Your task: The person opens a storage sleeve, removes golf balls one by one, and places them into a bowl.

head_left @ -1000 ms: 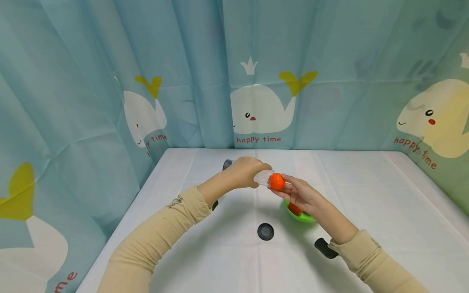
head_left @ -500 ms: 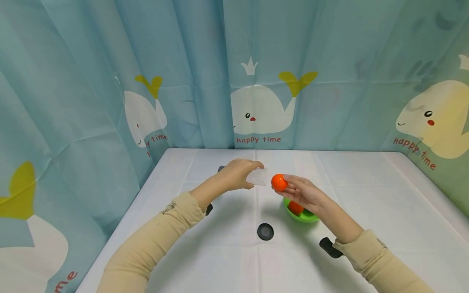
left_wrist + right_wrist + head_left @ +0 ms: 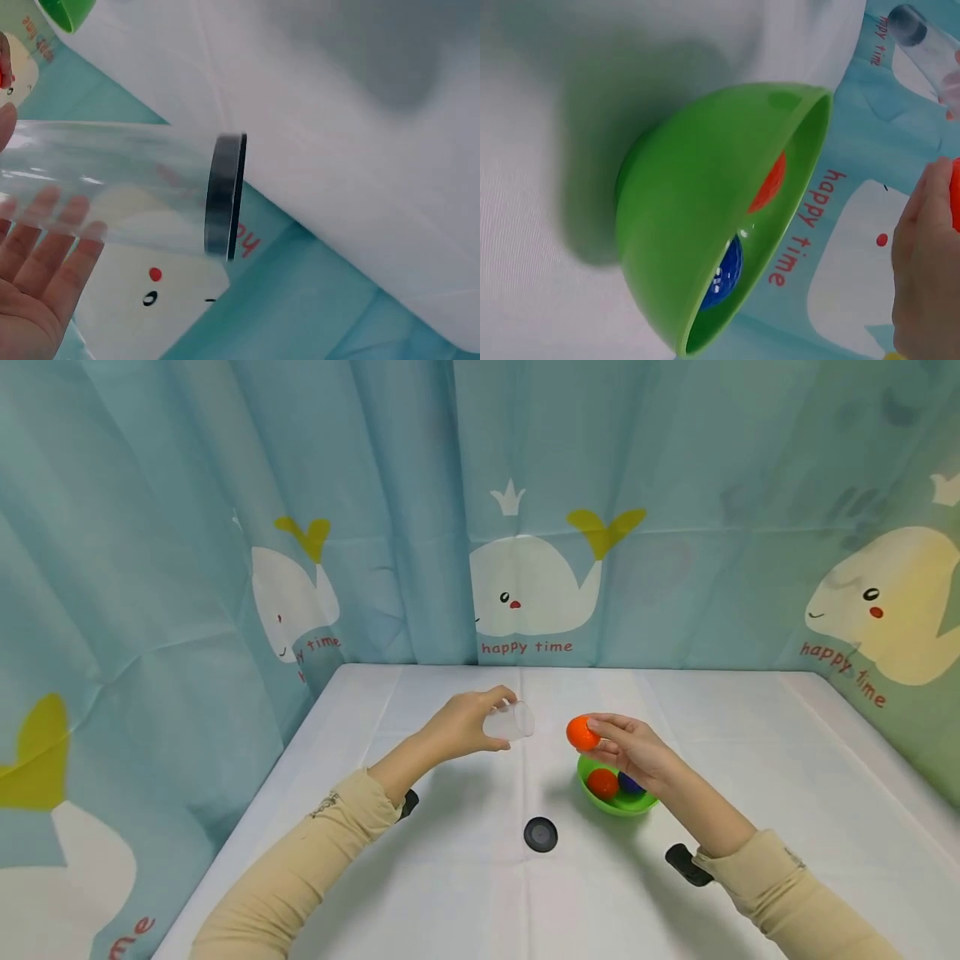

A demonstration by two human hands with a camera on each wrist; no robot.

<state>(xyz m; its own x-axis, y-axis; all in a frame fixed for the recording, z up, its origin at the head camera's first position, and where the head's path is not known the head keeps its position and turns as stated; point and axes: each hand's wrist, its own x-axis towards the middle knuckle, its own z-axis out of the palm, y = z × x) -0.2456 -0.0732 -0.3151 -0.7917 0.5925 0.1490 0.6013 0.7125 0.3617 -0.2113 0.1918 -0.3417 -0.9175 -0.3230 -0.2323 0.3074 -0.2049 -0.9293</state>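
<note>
My left hand grips a clear cylindrical jar, held sideways above the table with its open mouth toward the right. A black cap or base closes the jar's other end in the left wrist view; no ball shows inside. Facing it across a gap, my right hand pinches an orange ball between thumb and fingers. Just below that hand sits a green bowl containing a red-orange ball and a dark blue ball.
A round black lid lies flat on the white table, left of the bowl and nearer to me. Blue curtains printed with whales hang behind the table and along its sides.
The jar has moved left and the orange ball right, out of the jar's mouth, so a gap has opened between them. The blue ball in the bowl has come into view.
</note>
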